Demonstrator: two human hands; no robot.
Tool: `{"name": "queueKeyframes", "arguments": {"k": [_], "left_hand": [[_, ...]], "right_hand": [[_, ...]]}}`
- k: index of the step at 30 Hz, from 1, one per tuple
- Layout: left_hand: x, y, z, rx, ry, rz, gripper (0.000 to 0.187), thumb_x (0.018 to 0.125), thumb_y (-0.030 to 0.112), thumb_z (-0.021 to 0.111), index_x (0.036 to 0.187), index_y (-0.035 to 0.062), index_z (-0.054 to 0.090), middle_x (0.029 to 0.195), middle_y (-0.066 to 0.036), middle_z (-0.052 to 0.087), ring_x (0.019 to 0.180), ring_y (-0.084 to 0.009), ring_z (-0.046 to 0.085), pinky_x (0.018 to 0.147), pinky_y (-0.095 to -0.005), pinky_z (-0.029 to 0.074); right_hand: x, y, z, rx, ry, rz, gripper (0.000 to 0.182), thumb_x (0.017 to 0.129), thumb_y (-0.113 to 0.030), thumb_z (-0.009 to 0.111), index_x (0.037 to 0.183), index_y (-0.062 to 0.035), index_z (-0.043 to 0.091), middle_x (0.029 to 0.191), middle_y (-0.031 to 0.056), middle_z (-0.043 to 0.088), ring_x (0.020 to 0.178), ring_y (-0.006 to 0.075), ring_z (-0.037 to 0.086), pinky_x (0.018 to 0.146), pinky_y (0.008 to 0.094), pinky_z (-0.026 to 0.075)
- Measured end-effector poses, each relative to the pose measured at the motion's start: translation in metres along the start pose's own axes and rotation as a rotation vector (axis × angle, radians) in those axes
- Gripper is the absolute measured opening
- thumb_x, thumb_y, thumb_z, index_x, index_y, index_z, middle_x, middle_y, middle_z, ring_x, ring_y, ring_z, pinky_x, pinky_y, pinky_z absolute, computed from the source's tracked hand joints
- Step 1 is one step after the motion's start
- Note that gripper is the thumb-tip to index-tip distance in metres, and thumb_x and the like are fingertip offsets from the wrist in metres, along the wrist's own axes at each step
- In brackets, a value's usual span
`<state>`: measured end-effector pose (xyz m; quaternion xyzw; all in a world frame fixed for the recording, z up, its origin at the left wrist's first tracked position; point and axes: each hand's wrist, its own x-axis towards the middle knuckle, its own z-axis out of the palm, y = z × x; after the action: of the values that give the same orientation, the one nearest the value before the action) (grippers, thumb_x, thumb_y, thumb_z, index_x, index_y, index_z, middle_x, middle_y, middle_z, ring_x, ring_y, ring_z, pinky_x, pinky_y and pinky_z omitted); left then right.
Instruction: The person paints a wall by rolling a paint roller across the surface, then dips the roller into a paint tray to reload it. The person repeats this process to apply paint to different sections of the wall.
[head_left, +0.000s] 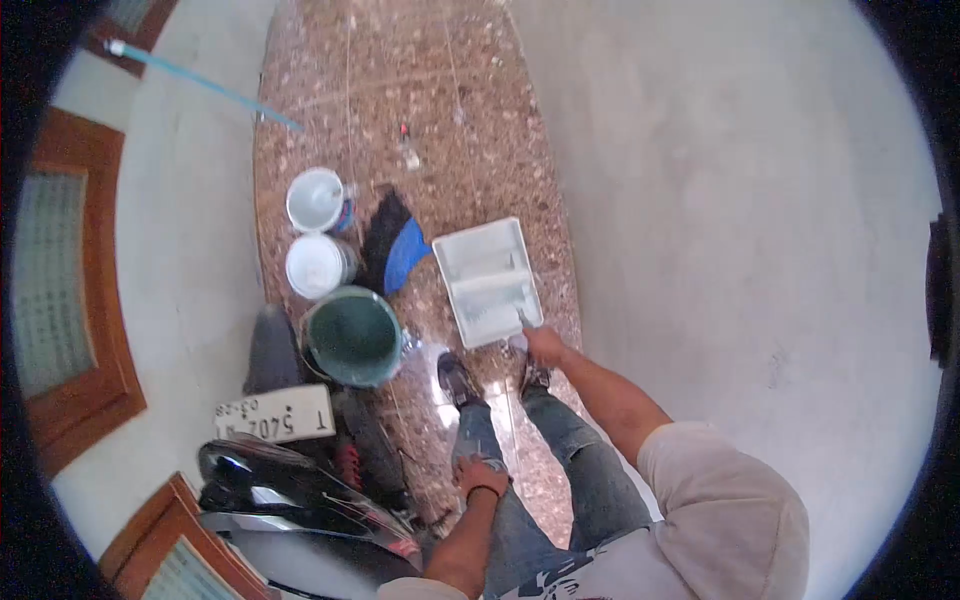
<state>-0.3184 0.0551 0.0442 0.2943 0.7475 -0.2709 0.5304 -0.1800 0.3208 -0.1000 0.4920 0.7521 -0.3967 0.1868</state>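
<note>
A white two-section paint tray (pixel 487 281) lies on the speckled floor in front of my feet. At its near right corner, my right hand (pixel 545 346) is closed around a thin pale tool (pixel 523 318) that reaches into the tray. The kind of tool is too blurred to make out, and the fingers hide part of it. My left hand (pixel 479 473), with a dark band at the wrist, rests on my left knee with its fingers spread and holds nothing.
Left of the tray are a black and blue cloth (pixel 405 255), a dark green bucket (pixel 353 337) and two white buckets (pixel 318 265). A motorcycle (pixel 290 490) stands close on my left. A blue pole (pixel 210 83) leans farther off. A pale wall (pixel 740 200) borders the right.
</note>
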Motion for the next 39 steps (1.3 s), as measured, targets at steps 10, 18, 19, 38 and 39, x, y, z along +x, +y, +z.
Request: {"name": "queueKeyframes", "arguments": {"k": [10,18,19,38,39], "left_hand": [[0.037,-0.073,-0.003,0.097,0.191,0.298,0.073,0.074,0.045,0.061,0.132,0.0053,0.039,0.135,-0.020,0.038,0.125,-0.0362,0.037,0.100,-0.0450,0.036],[-0.024,-0.089,-0.084,0.453,-0.019,0.487,0.061,0.080,0.042,0.054,0.125,0.0017,0.045,0.125,-0.022,0.050,0.113,-0.0326,0.051,0.095,-0.0446,0.041],[-0.022,-0.096,-0.087,0.544,-0.066,0.489,0.056,0.082,0.040,0.052,0.123,0.0022,0.049,0.123,-0.021,0.052,0.111,-0.0317,0.053,0.094,-0.0452,0.042],[-0.102,-0.053,-0.056,1.576,0.418,0.989,0.032,0.087,0.032,0.041,0.098,0.0128,0.064,0.102,-0.016,0.064,0.095,-0.0359,0.061,0.081,-0.0467,0.049],[-0.095,-0.046,-0.046,1.676,0.419,1.092,0.031,0.087,0.032,0.042,0.097,0.0115,0.064,0.102,-0.018,0.063,0.097,-0.0361,0.060,0.083,-0.0460,0.048]], "right_hand": [[-0.097,0.005,0.041,0.351,0.063,0.048,0.035,0.082,-0.036,0.054,0.086,-0.0027,0.060,0.057,0.0148,0.057,0.049,0.0255,0.058,0.042,0.0404,0.044],[-0.233,-0.075,-0.005,0.528,-0.062,0.414,0.048,0.085,-0.046,0.045,0.095,-0.0027,0.064,0.073,0.0168,0.063,0.059,0.0281,0.062,0.058,0.0370,0.052],[-0.256,-0.083,-0.009,0.548,-0.043,0.413,0.048,0.085,-0.046,0.045,0.095,-0.0027,0.064,0.073,0.0168,0.063,0.059,0.0281,0.062,0.058,0.0370,0.052],[-0.640,-0.110,0.223,1.166,0.563,0.831,0.048,0.078,-0.042,0.051,0.058,-0.0008,0.062,0.056,0.0163,0.060,0.053,0.0262,0.061,0.053,0.0421,0.049],[-0.664,-0.116,0.233,1.250,0.604,0.859,0.047,0.078,-0.041,0.052,0.058,-0.0002,0.062,0.055,0.0167,0.059,0.053,0.0264,0.061,0.054,0.0416,0.050]]}}
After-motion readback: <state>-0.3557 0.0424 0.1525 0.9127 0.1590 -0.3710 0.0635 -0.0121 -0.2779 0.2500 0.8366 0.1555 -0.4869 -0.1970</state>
